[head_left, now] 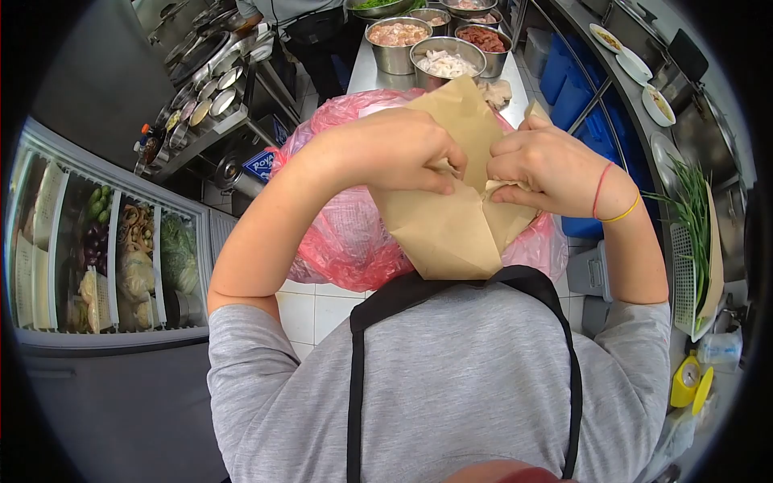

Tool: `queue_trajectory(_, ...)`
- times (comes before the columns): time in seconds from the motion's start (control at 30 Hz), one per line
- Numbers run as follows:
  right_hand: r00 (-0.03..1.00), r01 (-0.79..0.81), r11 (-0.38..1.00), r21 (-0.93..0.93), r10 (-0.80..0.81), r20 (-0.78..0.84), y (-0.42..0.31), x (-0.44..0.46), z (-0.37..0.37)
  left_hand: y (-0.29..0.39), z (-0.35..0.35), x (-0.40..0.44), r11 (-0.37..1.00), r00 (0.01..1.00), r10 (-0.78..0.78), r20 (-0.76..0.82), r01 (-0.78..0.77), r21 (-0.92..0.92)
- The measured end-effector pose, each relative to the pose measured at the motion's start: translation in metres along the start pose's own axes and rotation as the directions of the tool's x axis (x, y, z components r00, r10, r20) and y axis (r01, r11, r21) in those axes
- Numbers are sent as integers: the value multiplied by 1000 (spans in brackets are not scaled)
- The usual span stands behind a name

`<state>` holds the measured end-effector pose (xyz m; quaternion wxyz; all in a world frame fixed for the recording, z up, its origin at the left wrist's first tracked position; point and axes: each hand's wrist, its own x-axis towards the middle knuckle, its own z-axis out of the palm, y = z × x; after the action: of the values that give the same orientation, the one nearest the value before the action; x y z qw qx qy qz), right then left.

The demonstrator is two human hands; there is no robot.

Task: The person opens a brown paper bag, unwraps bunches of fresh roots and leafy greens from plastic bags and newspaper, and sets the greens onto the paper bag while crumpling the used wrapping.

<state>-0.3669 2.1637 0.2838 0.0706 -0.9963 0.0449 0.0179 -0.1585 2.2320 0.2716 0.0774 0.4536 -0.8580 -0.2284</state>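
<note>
In a busy kitchen, a person in a grey shirt (467,378) grips a piece of brown paper (443,233) in front of the chest, over pink plastic (342,237) bunched near the close end of a metal table (364,74). The left hand (415,153) is closed on one part of the paper, fingertips curled in; the right hand (538,165), a red band and a yellow band at its wrist, pinches a crumpled edge just beside it. Gripping two neighbouring spots probably gives control over the folds between them, while bent elbows seem to keep the paper within easy sight. Whether it is a flat sheet or a bag cannot be told, nor whether it touches the plastic beneath. Farther along the table, a steel bowl of white pieces (428,79) stands near another of dark red meat (498,60), both apparently grouped there for easy reach, each food kept apart in its own container.
</note>
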Motion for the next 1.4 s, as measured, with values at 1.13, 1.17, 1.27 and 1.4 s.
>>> queue_trajectory(1.13, 894, -187, 943, 276, 280, -350, 41, -54, -35, -8, -27, -40, 991, 920, 55, -389, -2, 137)
queue_trajectory(1.17, 885, -189, 933, 307, 297, -358, 41, -57, -36, -8, -27, -40, 992, 913, 59, -404, -9, 126)
queue_trajectory(1.27, 873, -199, 916, 349, 327, -363, 41, -63, -37, -8, -28, -40, 993, 901, 72, -429, -26, 114)
queue_trajectory(1.4, 859, -185, 911, 368, 331, -389, 44, -69, -38, -9, -27, -40, 993, 879, 101, -466, -57, 107)
